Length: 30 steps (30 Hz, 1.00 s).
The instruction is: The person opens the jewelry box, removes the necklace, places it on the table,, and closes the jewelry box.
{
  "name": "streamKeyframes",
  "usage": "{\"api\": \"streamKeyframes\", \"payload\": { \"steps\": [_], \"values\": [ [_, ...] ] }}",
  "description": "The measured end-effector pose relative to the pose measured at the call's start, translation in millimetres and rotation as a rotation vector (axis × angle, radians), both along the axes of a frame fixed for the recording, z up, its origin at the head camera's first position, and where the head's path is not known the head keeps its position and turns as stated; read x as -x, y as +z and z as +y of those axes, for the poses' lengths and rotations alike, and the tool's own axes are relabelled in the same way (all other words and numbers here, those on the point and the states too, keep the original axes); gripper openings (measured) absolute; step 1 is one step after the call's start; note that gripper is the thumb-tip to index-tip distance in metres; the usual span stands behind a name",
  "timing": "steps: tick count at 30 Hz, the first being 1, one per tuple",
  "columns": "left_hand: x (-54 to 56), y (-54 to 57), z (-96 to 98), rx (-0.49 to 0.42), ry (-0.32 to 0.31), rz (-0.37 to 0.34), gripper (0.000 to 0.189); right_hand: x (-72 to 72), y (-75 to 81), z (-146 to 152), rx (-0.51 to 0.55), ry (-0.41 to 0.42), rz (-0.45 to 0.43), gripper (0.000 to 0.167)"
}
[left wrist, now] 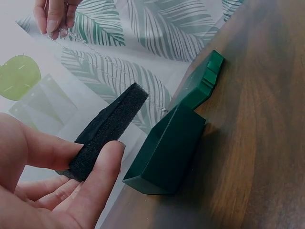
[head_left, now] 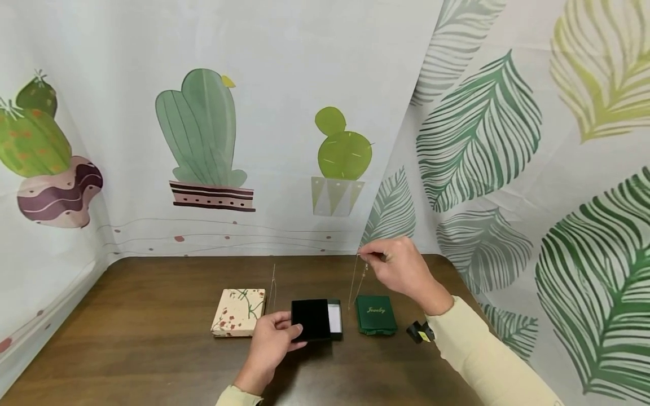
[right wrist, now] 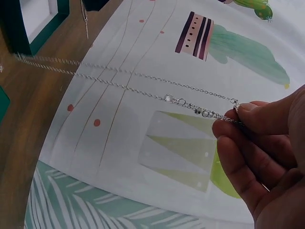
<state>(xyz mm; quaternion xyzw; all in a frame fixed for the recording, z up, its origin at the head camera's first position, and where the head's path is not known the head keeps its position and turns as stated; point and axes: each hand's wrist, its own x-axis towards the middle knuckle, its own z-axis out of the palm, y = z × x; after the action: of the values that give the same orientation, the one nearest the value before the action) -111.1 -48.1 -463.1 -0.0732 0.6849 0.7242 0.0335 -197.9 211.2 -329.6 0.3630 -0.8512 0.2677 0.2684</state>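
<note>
My left hand (head_left: pixel 273 341) holds a black foam insert (head_left: pixel 311 320) by its edge, thumb on one face and fingers behind; the left wrist view shows the foam (left wrist: pixel 107 129) tilted. Just beyond it, the open green box base (head_left: pixel 336 318) with a white inside stands on the table. Raised to the right, my right hand (head_left: pixel 398 265) pinches a thin silver chain necklace (right wrist: pixel 109 82) between thumb and forefinger near its clasp. The chain hangs down in a long loop, its low end between the box base and the green lid (head_left: pixel 376 312) marked "Jewelry".
A cream box with a floral print (head_left: pixel 238 312) lies on the brown table (head_left: pixel 167 338) to the left. Another thin chain (head_left: pixel 273 282) shows between that box and the foam. Behind the table hangs a white cloth (head_left: pixel 284 141) printed with cacti and leaves.
</note>
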Motion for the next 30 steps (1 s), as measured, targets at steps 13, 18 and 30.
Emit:
{"api": "streamKeyframes", "payload": {
  "steps": [13, 18, 30],
  "values": [
    [4.5, -1.4, -2.9, 0.009, 0.004, -0.001, 0.054, 52.2, -6.1, -7, -0.033, -0.101, -0.047, 0.013],
    [4.4, -2.2, -6.7, 0.007, 0.02, -0.007, 0.055, 54.0, -22.1, -14, -0.078, -0.081, 0.026, 0.013],
    [4.2, -2.2, -9.3, 0.007, 0.032, -0.003, 0.055, 2.7, -115.4, -7, -0.258, 0.061, -0.098, 0.018]
  ]
}}
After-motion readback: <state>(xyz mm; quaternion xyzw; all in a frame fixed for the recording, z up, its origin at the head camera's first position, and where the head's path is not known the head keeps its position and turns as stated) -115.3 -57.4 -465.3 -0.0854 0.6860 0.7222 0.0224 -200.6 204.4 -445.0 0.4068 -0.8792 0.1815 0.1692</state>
